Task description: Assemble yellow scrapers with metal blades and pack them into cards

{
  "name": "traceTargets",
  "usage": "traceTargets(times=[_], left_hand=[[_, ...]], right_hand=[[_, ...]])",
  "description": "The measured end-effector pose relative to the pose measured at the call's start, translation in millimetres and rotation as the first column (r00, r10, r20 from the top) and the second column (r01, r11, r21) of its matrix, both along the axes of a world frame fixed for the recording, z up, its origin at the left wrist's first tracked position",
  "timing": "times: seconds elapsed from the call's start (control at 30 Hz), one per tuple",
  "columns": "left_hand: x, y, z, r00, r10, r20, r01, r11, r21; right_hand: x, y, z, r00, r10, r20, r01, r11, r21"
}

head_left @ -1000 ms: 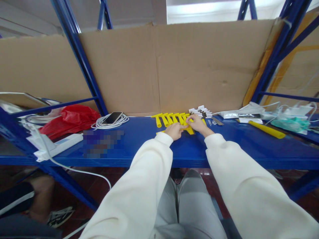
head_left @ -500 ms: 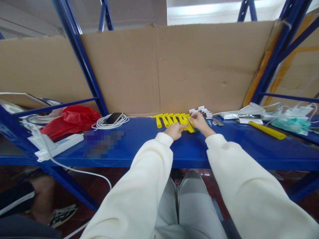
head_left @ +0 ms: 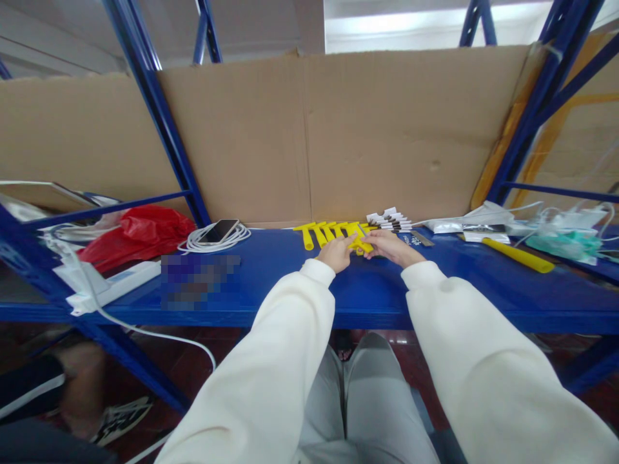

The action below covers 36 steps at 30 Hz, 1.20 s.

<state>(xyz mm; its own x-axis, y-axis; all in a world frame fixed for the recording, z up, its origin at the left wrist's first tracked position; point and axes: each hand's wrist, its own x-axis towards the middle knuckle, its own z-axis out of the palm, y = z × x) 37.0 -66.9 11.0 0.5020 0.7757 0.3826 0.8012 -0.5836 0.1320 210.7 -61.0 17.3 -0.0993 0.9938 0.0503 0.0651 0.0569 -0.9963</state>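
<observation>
Both hands meet at a yellow scraper (head_left: 362, 243) with a wide head, over the blue shelf. My left hand (head_left: 337, 253) is closed on its left side. My right hand (head_left: 388, 247) closes around its right side, fingers and thumb pressed to the head. Part of the scraper is hidden by the fingers. Just behind and to the left lies a row of several yellow T-shaped scraper handles (head_left: 308, 237). Beyond my right hand several white-and-dark flat strips (head_left: 391, 218) are fanned out, and a small grey metal blade (head_left: 424, 239) lies to the right.
A phone (head_left: 219, 231) lies on a coiled white cable at the left, near a red plastic bag (head_left: 145, 233) and a white power strip (head_left: 126, 281). At the right are a yellow-handled tool (head_left: 520, 254) and green bundled plastic (head_left: 563, 241). Cardboard (head_left: 367, 135) stands behind.
My right hand has shifted down from the far edge of the scraper to its right side. The scraper has turned and lifted slightly; my left hand stays on it.
</observation>
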Motion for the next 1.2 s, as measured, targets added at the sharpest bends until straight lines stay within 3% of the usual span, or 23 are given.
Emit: traceTargets(times=[0.2,0.47,0.57,0.63,0.7,0.77,0.8,0.9,1.07,1.2], left_hand=[[4,0,-2.2,0.993,0.063,-0.102,-0.063,0.998,-0.003],[6,-8,7.9,0.984,0.125,-0.129,-0.128,0.992,-0.015],[5,-11,10.9,0.983,0.149,-0.106,-0.15,0.989,-0.002],[4,-11,12.3,0.983,0.16,-0.091,-0.16,0.987,0.0],[3,-11,13.2,0.983,0.163,-0.082,-0.164,0.986,-0.002],[2,-11,13.7,0.984,0.161,-0.081,-0.161,0.987,-0.003],[2,-11,13.8,0.984,0.159,-0.083,-0.16,0.987,-0.005],[3,-13,14.2,0.982,0.157,-0.103,-0.159,0.987,-0.014],[3,-15,14.1,0.98,0.156,-0.127,-0.16,0.987,-0.021],[2,-15,13.3,0.981,0.147,-0.125,-0.15,0.989,-0.016]], right_hand=[[-1,0,-2.4,0.999,-0.018,0.032,0.018,1.0,-0.009],[-3,-1,-0.2,0.997,0.041,0.06,-0.041,0.999,-0.007],[11,7,1.6,0.991,-0.1,0.092,0.093,0.993,0.076],[31,13,1.0,0.907,-0.382,0.18,0.348,0.917,0.194],[57,16,-2.4,0.666,-0.652,0.364,0.561,0.758,0.332],[82,16,-8.3,0.423,-0.737,0.527,0.636,0.656,0.407],[93,15,-11.8,0.358,-0.728,0.585,0.655,0.642,0.398],[114,12,-20.8,0.284,-0.668,0.688,0.677,0.648,0.349],[119,14,-26.9,0.21,-0.626,0.751,0.683,0.644,0.345],[121,17,-29.7,0.211,-0.598,0.773,0.638,0.684,0.355]])
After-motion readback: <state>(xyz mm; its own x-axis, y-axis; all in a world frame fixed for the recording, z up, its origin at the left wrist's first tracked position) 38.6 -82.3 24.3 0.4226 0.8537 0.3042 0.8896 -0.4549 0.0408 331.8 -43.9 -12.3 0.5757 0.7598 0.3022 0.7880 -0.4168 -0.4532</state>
